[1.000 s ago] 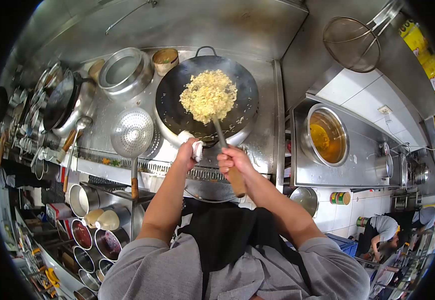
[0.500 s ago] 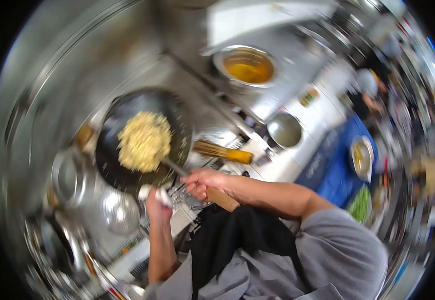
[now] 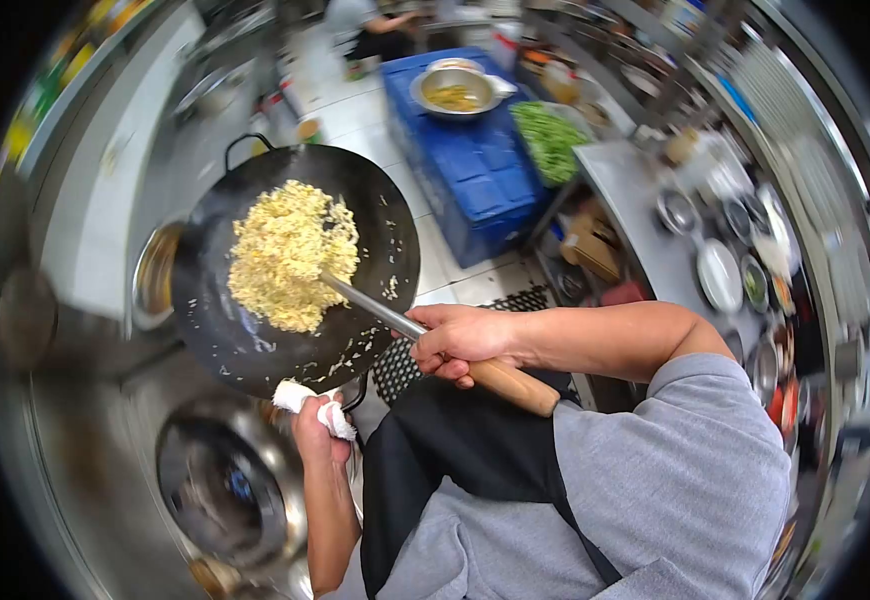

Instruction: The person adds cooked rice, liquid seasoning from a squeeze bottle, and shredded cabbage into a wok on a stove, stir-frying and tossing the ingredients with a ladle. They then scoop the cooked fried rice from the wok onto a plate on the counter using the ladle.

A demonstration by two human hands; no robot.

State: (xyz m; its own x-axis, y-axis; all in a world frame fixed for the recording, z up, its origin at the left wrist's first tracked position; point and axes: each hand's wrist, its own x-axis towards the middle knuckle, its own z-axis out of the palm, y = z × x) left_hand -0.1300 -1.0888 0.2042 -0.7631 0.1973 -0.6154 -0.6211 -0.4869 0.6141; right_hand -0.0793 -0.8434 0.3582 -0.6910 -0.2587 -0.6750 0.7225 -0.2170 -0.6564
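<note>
A black wok [image 3: 205, 335] with yellow fried rice [image 3: 290, 255] in it is held off the stove, its far loop handle pointing up and left. My left hand [image 3: 320, 432] is closed round a white cloth [image 3: 327, 412] at the wok's near edge, beside the near handle. My right hand [image 3: 460, 343] grips the ladle [image 3: 515, 385] at its wooden handle. The ladle's metal shaft runs down into the rice, and its head is hidden there.
The stove ring [image 3: 223, 490] lies at the lower left. A steel bowl [image 3: 165, 275] is partly behind the wok. Ahead are a blue bin [image 3: 475, 190] with a bowl, green vegetables [image 3: 548, 143], a crouching person [image 3: 380, 28] and a steel counter [image 3: 620, 175] with dishes.
The wok has been lifted from the stove and carried round to the right with the rice inside. The view has turned right, towards the blue bin. Both hands keep their holds.
</note>
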